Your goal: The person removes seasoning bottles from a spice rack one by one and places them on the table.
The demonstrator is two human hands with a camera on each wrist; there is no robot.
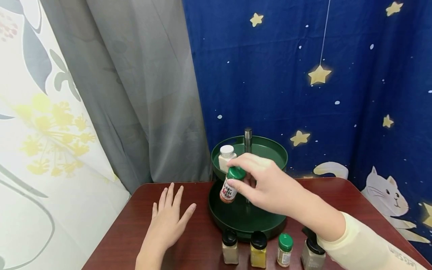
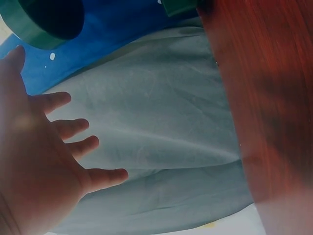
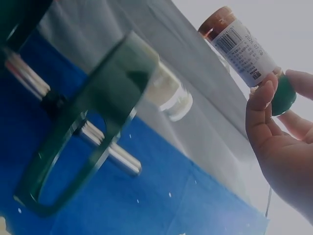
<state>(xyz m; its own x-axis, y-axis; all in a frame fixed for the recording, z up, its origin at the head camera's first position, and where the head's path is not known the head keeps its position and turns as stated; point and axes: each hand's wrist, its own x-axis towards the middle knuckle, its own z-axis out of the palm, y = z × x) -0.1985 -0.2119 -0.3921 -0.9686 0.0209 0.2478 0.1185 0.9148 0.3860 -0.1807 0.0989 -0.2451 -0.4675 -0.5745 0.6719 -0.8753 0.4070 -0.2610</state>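
Note:
My right hand (image 1: 270, 183) pinches a small spice jar (image 1: 228, 190) by its green cap, tilted in front of the two-tier round green rack (image 1: 244, 221). In the right wrist view the spice jar (image 3: 244, 54) shows a white label with a barcode and reddish contents. On the rack's upper tier stands a white-capped jar (image 1: 227, 159), just behind the held one. My left hand (image 1: 165, 223) is spread with straight fingers over the left part of the table, holding nothing; the left wrist view shows the same spread hand (image 2: 44, 156).
Along the table's front stand two black-capped jars, one pale (image 1: 230, 251) and one yellow (image 1: 258, 255), a green-capped jar (image 1: 284, 255) and another black-capped jar (image 1: 313, 257) partly behind my right forearm. A metal post (image 1: 248, 140) rises through the rack. Curtains (image 1: 162, 93) hang behind the brown table (image 1: 125, 232).

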